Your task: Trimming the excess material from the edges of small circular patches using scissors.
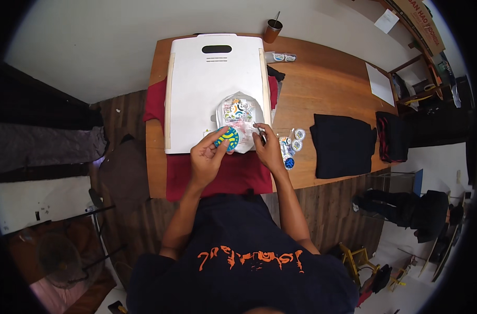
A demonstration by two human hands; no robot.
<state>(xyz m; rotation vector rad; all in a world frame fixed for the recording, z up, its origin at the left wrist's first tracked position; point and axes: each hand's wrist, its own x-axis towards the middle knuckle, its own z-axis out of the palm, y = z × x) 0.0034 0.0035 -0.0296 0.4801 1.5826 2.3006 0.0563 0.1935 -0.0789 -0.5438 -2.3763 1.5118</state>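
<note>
My left hand [208,156] pinches a round teal and yellow patterned sticker [226,138] over the lower part of a white board. Beside it, my right hand [268,149] has thumb and fingers closed at the right edge of a crumpled clear plastic bag [253,111]. A small dark piece shows at those fingertips, too small to name. Multicoloured printed pieces [237,109] show inside the bag. The white board [194,89], with a dark handle slot at its far end, lies on a dark red garment [212,175], whose edges stick out around it.
Right of the board, the wooden table [306,89] carries more stickers [286,152], a folded black garment [343,145] and a black-and-red one [391,137]. A brown cup [273,31] stands at the back. Two other people are around: one at lower left, one in dark clothes [406,209] at right.
</note>
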